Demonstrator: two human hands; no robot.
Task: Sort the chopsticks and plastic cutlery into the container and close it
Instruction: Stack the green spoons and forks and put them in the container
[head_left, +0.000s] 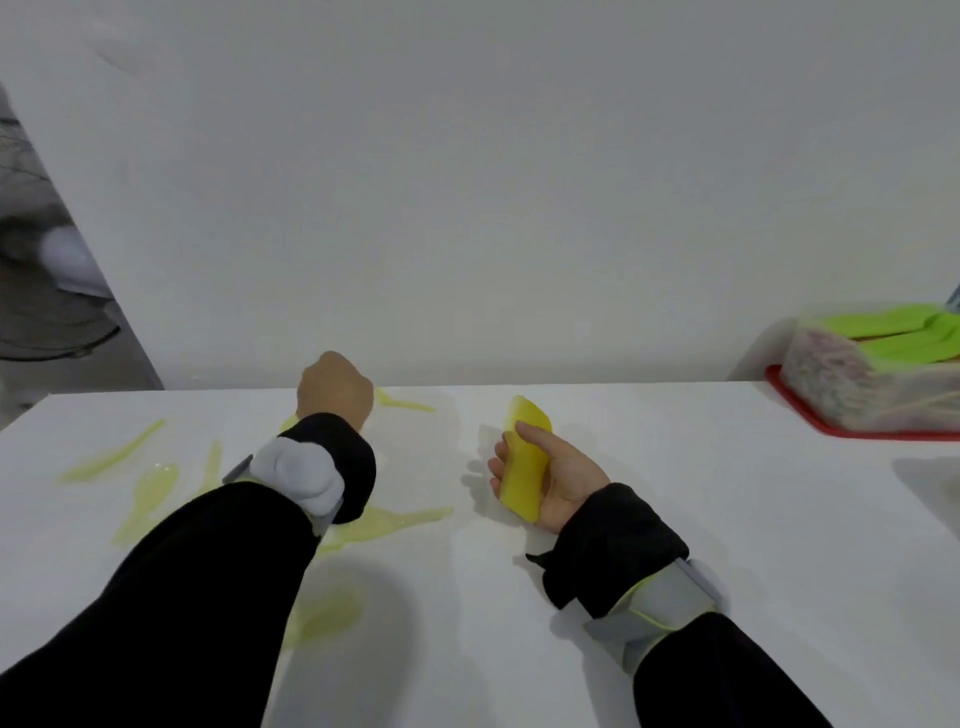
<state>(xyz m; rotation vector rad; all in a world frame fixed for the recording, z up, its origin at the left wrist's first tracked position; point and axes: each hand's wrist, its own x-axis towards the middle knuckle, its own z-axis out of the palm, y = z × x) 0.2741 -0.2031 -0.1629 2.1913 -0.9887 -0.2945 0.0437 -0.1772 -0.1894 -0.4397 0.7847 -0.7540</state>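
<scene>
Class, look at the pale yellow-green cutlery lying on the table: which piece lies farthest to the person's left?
The long thin piece near the table's left edge. The others lie nearer the left hand.

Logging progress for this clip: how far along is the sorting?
Partly done. The container at far right already holds green cutlery, lid not on. The right hand grips a stack of yellow cutlery; the left hand reaches among pale yellow-green spoons scattered on the table.
</scene>
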